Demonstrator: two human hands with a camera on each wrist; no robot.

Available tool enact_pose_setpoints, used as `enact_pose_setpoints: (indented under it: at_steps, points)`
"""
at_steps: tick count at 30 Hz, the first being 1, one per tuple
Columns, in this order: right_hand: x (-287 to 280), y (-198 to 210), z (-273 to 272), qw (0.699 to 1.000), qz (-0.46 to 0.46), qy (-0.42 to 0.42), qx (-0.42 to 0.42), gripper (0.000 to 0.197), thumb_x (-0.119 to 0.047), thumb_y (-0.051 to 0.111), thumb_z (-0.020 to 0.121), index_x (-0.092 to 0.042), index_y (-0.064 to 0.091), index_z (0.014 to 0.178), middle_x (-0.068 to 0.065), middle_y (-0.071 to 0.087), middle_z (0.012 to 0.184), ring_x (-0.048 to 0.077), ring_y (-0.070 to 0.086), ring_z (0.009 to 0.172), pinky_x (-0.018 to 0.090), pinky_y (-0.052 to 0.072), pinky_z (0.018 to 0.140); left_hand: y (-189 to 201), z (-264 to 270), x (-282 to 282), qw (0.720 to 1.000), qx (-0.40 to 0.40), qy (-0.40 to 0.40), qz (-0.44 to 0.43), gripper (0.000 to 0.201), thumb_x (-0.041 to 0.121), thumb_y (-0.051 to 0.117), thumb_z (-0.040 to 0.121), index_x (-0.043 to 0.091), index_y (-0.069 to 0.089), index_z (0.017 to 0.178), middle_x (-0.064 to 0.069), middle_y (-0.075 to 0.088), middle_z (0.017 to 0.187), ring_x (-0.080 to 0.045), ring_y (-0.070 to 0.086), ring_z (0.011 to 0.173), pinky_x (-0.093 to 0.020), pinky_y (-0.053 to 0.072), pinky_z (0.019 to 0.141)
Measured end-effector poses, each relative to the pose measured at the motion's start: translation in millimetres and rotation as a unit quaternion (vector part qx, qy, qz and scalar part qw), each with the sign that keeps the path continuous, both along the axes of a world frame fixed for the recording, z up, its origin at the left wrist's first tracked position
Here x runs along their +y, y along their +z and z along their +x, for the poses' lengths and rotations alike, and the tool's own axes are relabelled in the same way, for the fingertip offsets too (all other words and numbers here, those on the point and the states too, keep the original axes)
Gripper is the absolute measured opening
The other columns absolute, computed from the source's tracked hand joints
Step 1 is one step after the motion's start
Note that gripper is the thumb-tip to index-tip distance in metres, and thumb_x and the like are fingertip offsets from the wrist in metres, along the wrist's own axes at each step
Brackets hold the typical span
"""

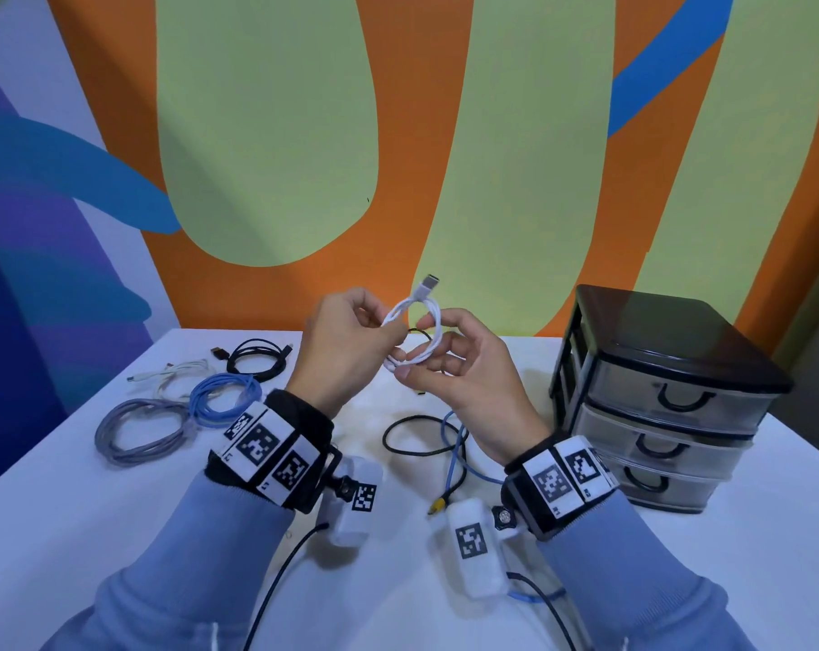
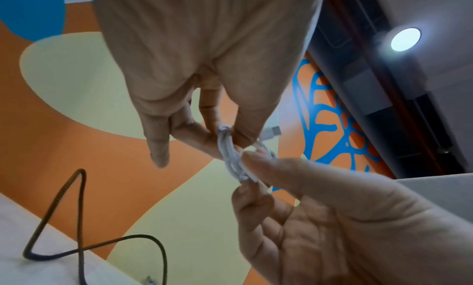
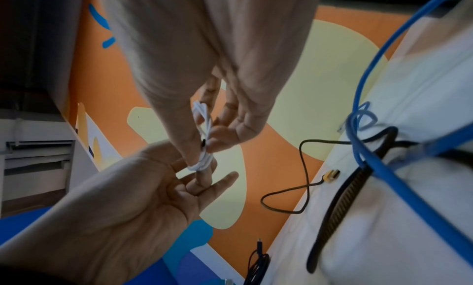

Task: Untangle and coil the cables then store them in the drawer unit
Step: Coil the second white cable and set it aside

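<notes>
A wall painted in flat orange, pale green and blue shapes rises behind a white table (image 1: 445, 580). Above its middle, both hands hold a small coil of smooth white cable (image 1: 416, 332), its metal-tipped plug poking up at the far side. The left hand (image 1: 346, 345) pinches the coil's left side between thumb and fingertips, while the right hand (image 1: 464, 368) pinches its lower edge, the other fingers loosely curled; in the wrist views a turn seems to wrap crosswise round the bundle, though blur makes that uncertain. On the far left lie four finished coils: a glossy black one (image 1: 256, 359), a thin white one (image 1: 177, 375), a blue one (image 1: 224, 397) and a grey braided one (image 1: 139, 429). Under the hands a black braided cable (image 1: 412, 451) and a blue cable (image 1: 459, 455) sprawl loose and crossed. At right stands a black-framed drawer unit (image 1: 656, 397), three translucent drawers closed, with curved black handles.
</notes>
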State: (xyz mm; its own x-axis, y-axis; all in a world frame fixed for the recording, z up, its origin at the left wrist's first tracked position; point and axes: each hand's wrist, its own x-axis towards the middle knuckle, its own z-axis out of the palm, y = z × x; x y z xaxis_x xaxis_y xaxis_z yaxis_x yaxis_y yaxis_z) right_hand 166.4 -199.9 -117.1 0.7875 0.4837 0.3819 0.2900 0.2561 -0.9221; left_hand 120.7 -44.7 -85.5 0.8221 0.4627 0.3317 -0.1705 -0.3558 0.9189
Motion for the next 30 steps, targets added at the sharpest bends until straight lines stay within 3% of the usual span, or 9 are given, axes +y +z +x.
enact_pose_setpoints:
  at_steps: [5, 9, 12, 15, 20, 23, 26, 28, 30]
  points:
    - [1, -3, 4, 1.0, 0.005, 0.004, 0.005, 0.06, 0.013, 0.077, 0.083, -0.019, 0.066, 0.133, 0.003, 0.071, 0.085, 0.024, 0.07, 0.081, 0.051, 0.062, 0.089, -1, 1, 5, 0.997, 0.026, -0.018, -0.065, 0.009, -0.006, 0.066, 0.087, -0.004, 0.062, 0.094, -0.02, 0.077, 0.078, -0.026, 0.075, 0.062, -0.044, 0.058, 0.077]
    - [-1, -4, 5, 0.999, 0.01, 0.027, 0.017, 0.041, 0.01, 0.076, 0.084, -0.009, 0.073, 0.119, 0.006, 0.074, 0.09, 0.031, 0.068, 0.091, 0.036, 0.058, 0.084, 2, -1, 6, 0.992, 0.04, -0.044, -0.113, 0.012, -0.011, 0.063, 0.088, -0.002, 0.071, 0.088, -0.024, 0.077, 0.084, -0.022, 0.066, 0.061, -0.039, 0.047, 0.077]
    - [-2, -2, 6, 1.0, 0.015, 0.014, 0.023, 0.033, -0.002, 0.079, 0.078, -0.014, 0.077, 0.109, 0.006, 0.074, 0.09, 0.035, 0.065, 0.094, 0.049, 0.053, 0.09, 5, -4, 8, 0.99, 0.039, -0.057, -0.125, 0.014, -0.01, 0.067, 0.091, -0.003, 0.078, 0.095, -0.025, 0.076, 0.085, -0.02, 0.069, 0.067, -0.033, 0.056, 0.078]
    - [-3, -1, 7, 1.0, 0.026, 0.001, 0.016, 0.034, -0.003, 0.079, 0.076, -0.014, 0.077, 0.108, 0.005, 0.073, 0.089, 0.032, 0.064, 0.092, 0.058, 0.054, 0.098, 6, -4, 9, 0.987, 0.056, -0.074, -0.132, 0.012, -0.006, 0.07, 0.093, -0.004, 0.078, 0.102, -0.025, 0.078, 0.09, -0.025, 0.069, 0.082, -0.038, 0.054, 0.09]
    - [-5, 0, 9, 0.999, 0.032, -0.022, 0.007, 0.025, 0.003, 0.08, 0.078, -0.014, 0.078, 0.097, 0.006, 0.071, 0.083, 0.032, 0.067, 0.092, 0.047, 0.06, 0.095, 3, -1, 9, 0.984, 0.077, -0.088, -0.138, 0.014, -0.002, 0.072, 0.094, -0.011, 0.076, 0.104, -0.022, 0.079, 0.093, -0.025, 0.072, 0.083, -0.03, 0.057, 0.087]
    - [-8, 2, 11, 0.998, 0.051, -0.024, 0.038, 0.021, 0.012, 0.073, 0.085, -0.007, 0.072, 0.094, 0.005, 0.07, 0.081, 0.02, 0.068, 0.084, 0.033, 0.059, 0.087, 0, 2, 11, 0.978, 0.042, -0.106, -0.177, 0.026, 0.009, 0.074, 0.096, -0.016, 0.072, 0.101, -0.017, 0.07, 0.093, -0.027, 0.062, 0.086, -0.033, 0.05, 0.092]
    - [-8, 6, 8, 0.991, 0.095, 0.008, 0.092, 0.004, 0.0, 0.07, 0.093, -0.001, 0.07, 0.097, 0.014, 0.07, 0.096, 0.019, 0.069, 0.091, 0.032, 0.057, 0.093, 1, 4, 10, 0.973, -0.01, -0.067, -0.22, 0.011, 0.01, 0.069, 0.101, 0.001, 0.075, 0.105, -0.008, 0.081, 0.095, -0.016, 0.076, 0.087, -0.029, 0.058, 0.097]
    - [-7, 9, 6, 0.984, 0.121, 0.022, 0.125, 0.014, -0.016, 0.069, 0.098, -0.003, 0.07, 0.093, 0.025, 0.071, 0.107, 0.022, 0.07, 0.099, 0.03, 0.058, 0.092, 0, 4, 8, 0.974, -0.04, -0.051, -0.219, 0.015, 0.007, 0.069, 0.102, 0.004, 0.075, 0.115, -0.009, 0.083, 0.095, -0.015, 0.078, 0.092, -0.03, 0.061, 0.096]
    - [-6, 11, 4, 0.981, 0.132, 0.027, 0.143, 0.024, -0.026, 0.067, 0.1, -0.007, 0.067, 0.086, 0.027, 0.073, 0.109, 0.025, 0.071, 0.1, 0.027, 0.059, 0.086, -2, 4, 8, 0.976, -0.066, -0.037, -0.202, 0.016, 0.001, 0.07, 0.1, 0.003, 0.077, 0.114, -0.011, 0.082, 0.093, -0.019, 0.078, 0.091, -0.031, 0.062, 0.094]
